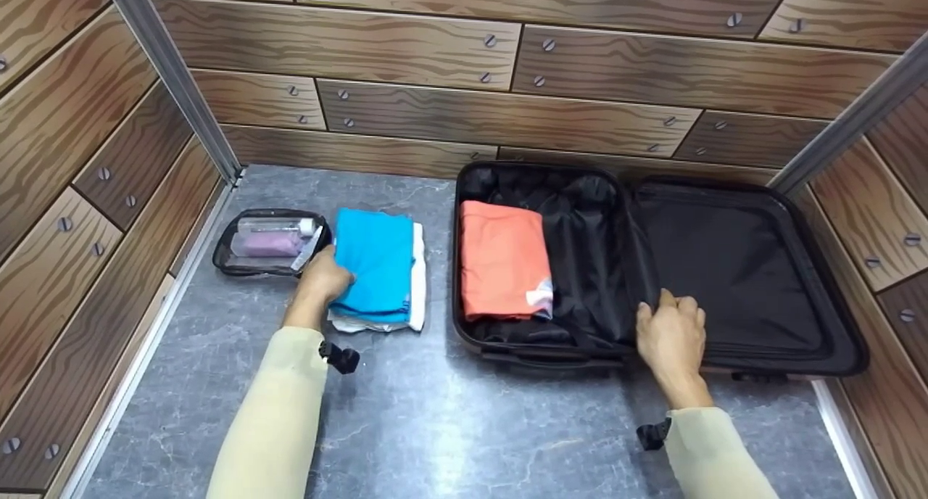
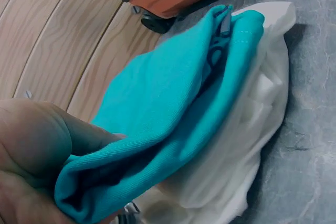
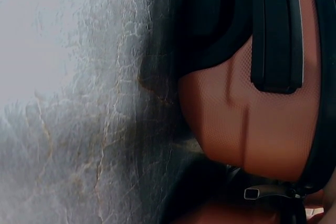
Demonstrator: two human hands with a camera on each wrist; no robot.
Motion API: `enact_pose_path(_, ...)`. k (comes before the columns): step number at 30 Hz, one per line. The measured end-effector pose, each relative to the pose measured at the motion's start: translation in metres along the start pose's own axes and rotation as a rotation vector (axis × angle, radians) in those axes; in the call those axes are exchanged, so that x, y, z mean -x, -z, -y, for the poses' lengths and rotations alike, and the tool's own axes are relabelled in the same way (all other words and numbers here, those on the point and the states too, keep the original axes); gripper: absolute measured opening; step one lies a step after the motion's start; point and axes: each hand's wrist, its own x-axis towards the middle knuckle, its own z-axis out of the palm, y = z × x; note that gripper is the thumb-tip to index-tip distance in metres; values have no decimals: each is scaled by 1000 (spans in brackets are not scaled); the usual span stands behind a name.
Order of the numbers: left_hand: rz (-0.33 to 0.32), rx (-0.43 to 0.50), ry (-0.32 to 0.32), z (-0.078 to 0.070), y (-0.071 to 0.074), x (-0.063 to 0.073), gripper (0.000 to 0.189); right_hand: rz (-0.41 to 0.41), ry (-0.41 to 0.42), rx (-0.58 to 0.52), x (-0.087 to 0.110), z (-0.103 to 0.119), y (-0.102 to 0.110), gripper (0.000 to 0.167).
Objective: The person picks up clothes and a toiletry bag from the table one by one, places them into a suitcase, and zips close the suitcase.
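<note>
My left hand [image 1: 324,275] pinches the near left edge of a folded blue garment [image 1: 373,263], thumb on top and the other fingers underneath. In the left wrist view the blue cloth [image 2: 157,98] is lifted at that edge, over a folded white garment [image 2: 257,108]. My right hand [image 1: 673,336] grips the rim of an open suitcase [image 1: 634,249] near its middle, thumb to the left and fingers bent over the edge. A folded orange garment [image 1: 504,260] lies in the left side of the suitcase. The right wrist view shows the suitcase's reddish shell [image 3: 252,124] and zipper pull [image 3: 262,193].
A clear pouch with black edging [image 1: 250,270] stands left of the garments, holding a white-capped bottle [image 1: 272,227] and a purple item [image 1: 268,245]. The suitcase's flat right half [image 1: 739,274] reaches near the right wall. Wood-patterned walls [image 1: 406,107] enclose the grey floor [image 1: 435,426].
</note>
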Motion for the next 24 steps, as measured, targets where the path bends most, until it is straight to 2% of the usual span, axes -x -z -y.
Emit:
enact_pose_path(6,-20,-48,-32,-9,4,3,73,-4,3,-5,0,0,0,55)
enact_pose_path(24,-60,-57,-80,-43,10,16,76,11,-26,-16,-1,1,-1,55)
